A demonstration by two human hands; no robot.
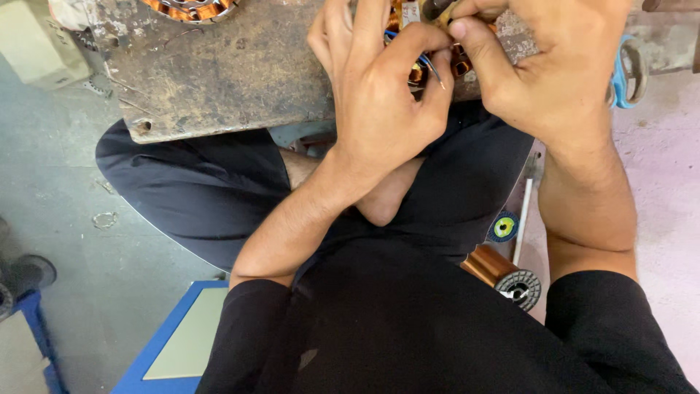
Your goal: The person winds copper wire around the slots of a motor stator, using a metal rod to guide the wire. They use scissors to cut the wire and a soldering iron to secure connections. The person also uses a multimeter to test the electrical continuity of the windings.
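Both hands [445,80] on copper winding [421,71]

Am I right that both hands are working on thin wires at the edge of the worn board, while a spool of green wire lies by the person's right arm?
Not quite: the head view shows the spool wound with copper-coloured wire, not green. The rest holds: left hand and right hand pinch thin wires at the board edge.

**Setting: small motor-winding workshop, floor level**

A person is sitting cross-legged on a bare concrete floor [109,248] behind a scarred, stained wooden work board [219,73]. A wound copper stator [191,9] is lying on the board. A spool of copper wire [503,273] and scissors with blue handles [625,73] are lying alongside.
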